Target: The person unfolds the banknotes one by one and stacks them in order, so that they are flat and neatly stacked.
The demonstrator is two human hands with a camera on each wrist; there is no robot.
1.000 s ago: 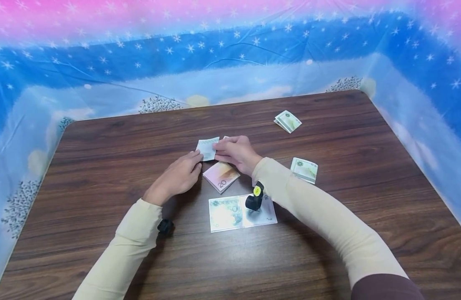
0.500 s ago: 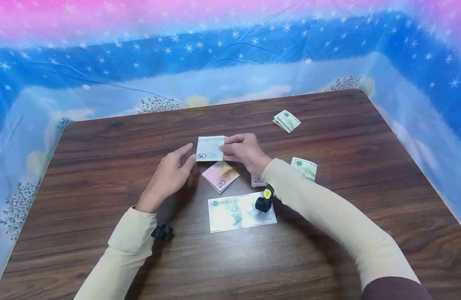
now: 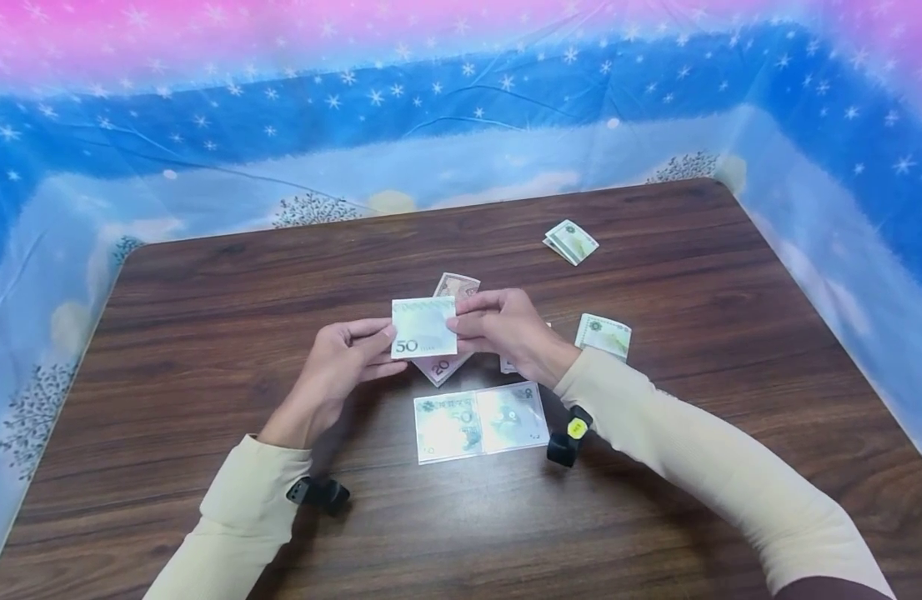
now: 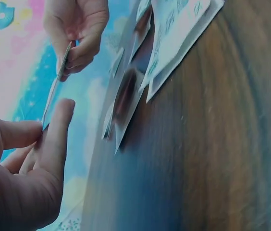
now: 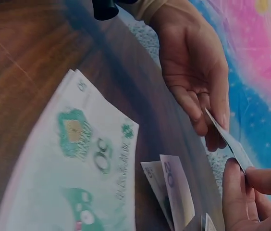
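Note:
Both hands hold a folded 50 banknote (image 3: 423, 327) just above the table, its pale side with the number facing up. My left hand (image 3: 333, 367) pinches its left edge between thumb and fingers; in the left wrist view the note (image 4: 56, 89) appears almost edge-on. At the opposite edge, my right hand (image 3: 509, 329) grips it with thumb and fingers. Beneath it lies a folded 20 banknote (image 3: 441, 368), partly covered. A brownish banknote (image 3: 461, 285) shows behind the held one. Nearer me, an opened 50 banknote (image 3: 479, 423) with a centre crease lies on the table.
Another pinkish banknote (image 3: 508, 365) is mostly hidden under my right hand. To the right lies a green folded banknote (image 3: 605, 335), partly behind my sleeve. One more folded green banknote (image 3: 573, 242) sits near the far edge of the wooden table (image 3: 206, 333).
The folded 50 banknote has come toward me and now covers part of the 20 note. My left hand let go of it midway, then took its left edge. The brownish note has come into view.

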